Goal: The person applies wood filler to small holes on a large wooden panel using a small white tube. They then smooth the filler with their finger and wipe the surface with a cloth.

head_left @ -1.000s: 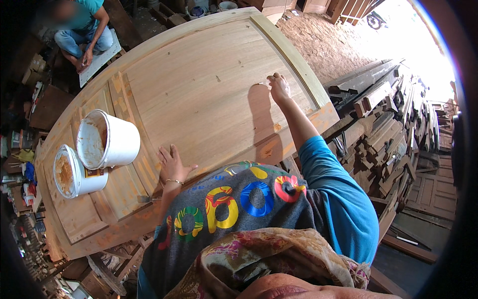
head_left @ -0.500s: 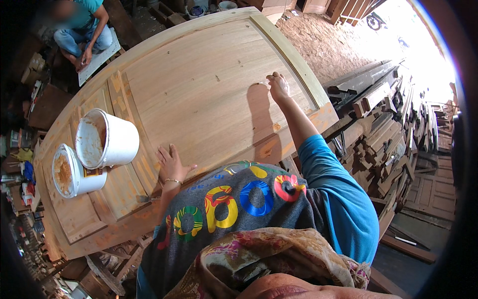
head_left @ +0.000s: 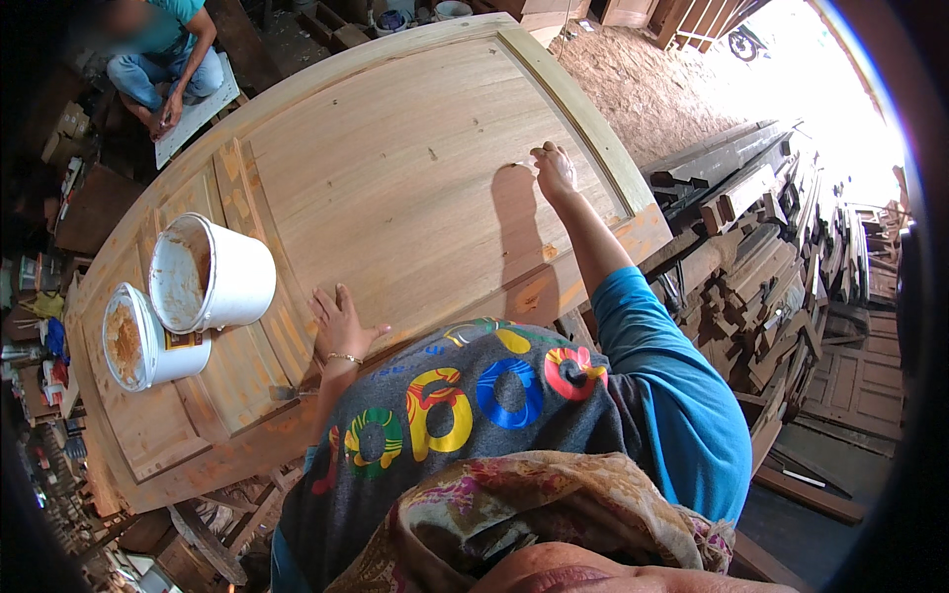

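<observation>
A large panelled wooden door [head_left: 386,198] lies flat under both hands, its broad plain panel stretching between and beyond them. The left hand [head_left: 341,328] is spread wide with nothing in its grasp, resting palm down at the door's near edge, a bracelet [head_left: 344,358] at its wrist. The right hand [head_left: 556,170] reaches farther out over the panel, fingers bent together near the surface — whether they grip something small cannot be told. A shadow [head_left: 516,227] falls on the wood just left of that hand. To the left of the left hand, two white buckets stand on the door: a larger bucket [head_left: 240,282], and just beyond it a smaller bucket [head_left: 183,364] holding orange-brown paste [head_left: 124,343]. Stacked timber [head_left: 771,287] lies right of the right hand; a co-worker [head_left: 163,74] squats far beyond the left hand.
</observation>
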`<state>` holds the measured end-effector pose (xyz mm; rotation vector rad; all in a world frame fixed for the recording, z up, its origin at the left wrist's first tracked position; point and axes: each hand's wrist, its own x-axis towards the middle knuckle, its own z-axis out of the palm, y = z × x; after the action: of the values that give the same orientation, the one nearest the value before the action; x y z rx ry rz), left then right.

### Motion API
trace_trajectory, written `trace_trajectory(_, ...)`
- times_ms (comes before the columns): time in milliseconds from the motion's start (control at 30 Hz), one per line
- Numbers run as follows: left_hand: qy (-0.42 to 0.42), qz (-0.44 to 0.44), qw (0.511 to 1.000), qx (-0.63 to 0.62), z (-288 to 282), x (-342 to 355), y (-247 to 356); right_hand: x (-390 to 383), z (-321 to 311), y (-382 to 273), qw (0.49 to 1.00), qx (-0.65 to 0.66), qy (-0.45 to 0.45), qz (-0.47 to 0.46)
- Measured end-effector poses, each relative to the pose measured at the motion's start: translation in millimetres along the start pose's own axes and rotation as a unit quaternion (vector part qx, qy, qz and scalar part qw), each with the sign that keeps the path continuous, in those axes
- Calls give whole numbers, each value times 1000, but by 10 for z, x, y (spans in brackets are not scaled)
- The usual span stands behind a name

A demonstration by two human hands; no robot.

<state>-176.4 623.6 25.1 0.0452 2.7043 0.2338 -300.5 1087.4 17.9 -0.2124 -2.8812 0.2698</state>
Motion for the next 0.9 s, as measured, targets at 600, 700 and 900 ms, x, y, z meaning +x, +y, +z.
trace_trajectory(600, 20, 17, 1000, -3, 3, -17, -20, 3, -70, -86, 1000, -5, -13, -6)
trace_trajectory(700, 20, 15, 1000, -8, 1, -16, -14, 4, -58, -89, 1000, -1, -4, -17)
trace_trajectory(900, 11, 5, 1000, -8, -25, -23, -2, 13, -28, -76, 1000, 7, -11, -19)
